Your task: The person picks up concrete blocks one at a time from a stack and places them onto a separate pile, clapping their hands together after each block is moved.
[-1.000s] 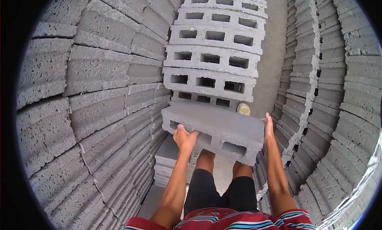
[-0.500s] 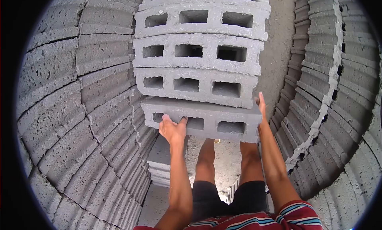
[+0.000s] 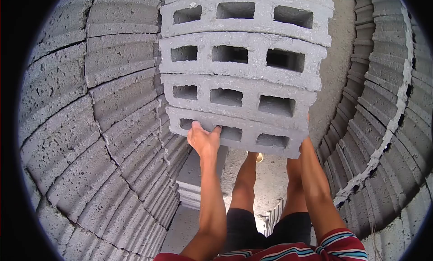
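Head view: left hand [image 3: 204, 141] grips rough hollow concrete block [image 3: 249, 135]; right hand [image 3: 307, 133] mostly hidden, perhaps bracing its end.

Nothing readable here, folks. No lettering, numbers or stamps on the hollow block [image 3: 249, 133], on the block walls at 9 o'clock [image 3: 90, 125] and 3 o'clock [image 3: 383, 103], or on the striped shirt [image 3: 336, 245] at 6 o'clock.

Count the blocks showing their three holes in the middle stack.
4: the held block lowest, in the left hand; three blocks stacked above it. More may hide past the top.
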{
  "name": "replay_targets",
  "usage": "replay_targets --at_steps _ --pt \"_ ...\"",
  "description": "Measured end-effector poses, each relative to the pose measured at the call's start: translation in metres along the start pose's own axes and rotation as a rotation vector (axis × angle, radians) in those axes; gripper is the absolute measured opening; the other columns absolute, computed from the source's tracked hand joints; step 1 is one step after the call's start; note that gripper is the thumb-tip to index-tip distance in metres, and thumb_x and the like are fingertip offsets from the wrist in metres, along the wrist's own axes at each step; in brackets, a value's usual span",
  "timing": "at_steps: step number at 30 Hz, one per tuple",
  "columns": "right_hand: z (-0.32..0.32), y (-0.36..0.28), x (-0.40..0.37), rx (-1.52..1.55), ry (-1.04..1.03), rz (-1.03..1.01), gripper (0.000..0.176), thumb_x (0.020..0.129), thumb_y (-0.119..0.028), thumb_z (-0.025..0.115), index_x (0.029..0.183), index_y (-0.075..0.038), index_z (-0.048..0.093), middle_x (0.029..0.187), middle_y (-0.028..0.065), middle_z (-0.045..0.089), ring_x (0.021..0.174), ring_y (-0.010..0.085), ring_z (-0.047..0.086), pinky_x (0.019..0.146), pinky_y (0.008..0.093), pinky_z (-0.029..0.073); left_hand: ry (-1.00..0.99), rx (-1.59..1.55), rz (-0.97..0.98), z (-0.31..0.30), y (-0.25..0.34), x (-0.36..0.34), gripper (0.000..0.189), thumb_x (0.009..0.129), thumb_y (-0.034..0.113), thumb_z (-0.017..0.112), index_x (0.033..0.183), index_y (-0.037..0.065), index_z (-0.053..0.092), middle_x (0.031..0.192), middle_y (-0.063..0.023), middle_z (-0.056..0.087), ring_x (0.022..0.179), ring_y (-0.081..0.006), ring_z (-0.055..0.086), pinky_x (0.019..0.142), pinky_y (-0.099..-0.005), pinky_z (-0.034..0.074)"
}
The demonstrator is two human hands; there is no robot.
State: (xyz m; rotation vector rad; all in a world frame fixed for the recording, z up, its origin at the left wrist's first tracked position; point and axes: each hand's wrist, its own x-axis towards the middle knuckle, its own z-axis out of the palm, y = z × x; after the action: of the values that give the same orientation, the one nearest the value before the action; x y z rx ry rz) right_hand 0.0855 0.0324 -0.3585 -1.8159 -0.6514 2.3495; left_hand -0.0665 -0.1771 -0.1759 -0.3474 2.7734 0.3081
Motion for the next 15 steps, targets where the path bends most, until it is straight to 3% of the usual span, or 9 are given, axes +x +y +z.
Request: replay_targets --at_steps 6,15 --pt "-0.003 0.008 -0.003 0.006 0.041 0.034 0.066 0.08 -0.058 0.039 0.114 -0.001 0.048 0.113 0.0114 0.051 0.098 0.0244 0.049 0.082 0.0359 0.04 -0.092 0.008 -0.03 -0.006 -0.002 0.011 0.039 0.054 0.015 0.074 0.071 0.002 0.042 0.073 -0.0161 0.048 0.082 -0.0334 0.045 0.079 -0.0408 0.033" --pt "-0.01 0.018 -0.028 -0.009 0.08 0.078 0.064 0.08 -0.057 0.039 0.114 -0.003 0.048 0.113 0.0111 0.051 0.098 0.0238 0.049 0.082 0.0362 0.04 -0.015 0.089 0.07 0.003 -0.016 0.004 0.041 0.056 0.02 0.073 0.078 0.0 0.045 0.088 -0.0191 0.051 0.096 -0.0335 0.042 0.094 -0.0436 0.021"
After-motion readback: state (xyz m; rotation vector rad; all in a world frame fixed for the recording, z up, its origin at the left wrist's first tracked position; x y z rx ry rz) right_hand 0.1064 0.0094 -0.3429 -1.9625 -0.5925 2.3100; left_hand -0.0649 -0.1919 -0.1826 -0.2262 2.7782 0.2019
